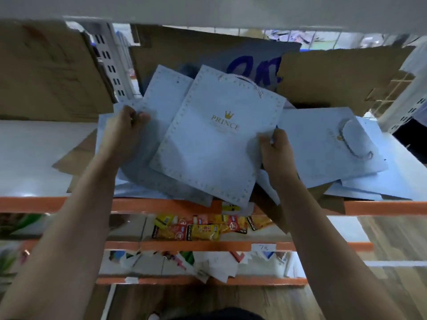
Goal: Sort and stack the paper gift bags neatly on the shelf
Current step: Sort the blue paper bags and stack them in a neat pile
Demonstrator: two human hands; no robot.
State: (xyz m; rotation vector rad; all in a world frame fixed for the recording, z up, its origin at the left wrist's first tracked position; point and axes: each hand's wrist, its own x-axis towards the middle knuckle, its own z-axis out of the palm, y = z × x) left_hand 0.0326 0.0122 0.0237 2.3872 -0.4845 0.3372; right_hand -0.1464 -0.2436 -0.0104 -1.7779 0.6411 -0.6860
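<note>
Several flat pale blue paper gift bags lie in a loose heap on the white shelf with its orange front rail. The top bag has a gold crown, the word PRINCE and a dotted border; it lies tilted, its rope handle toward the back. My right hand pinches this bag's right edge. My left hand grips the edge of another blue bag lying under it on the left. More blue bags spread to the right, one with its rope handle on top.
Brown cardboard boxes stand at the back left and torn cardboard at the back right. A perforated white upright rises behind. Lower shelves hold snack packets and white paper items.
</note>
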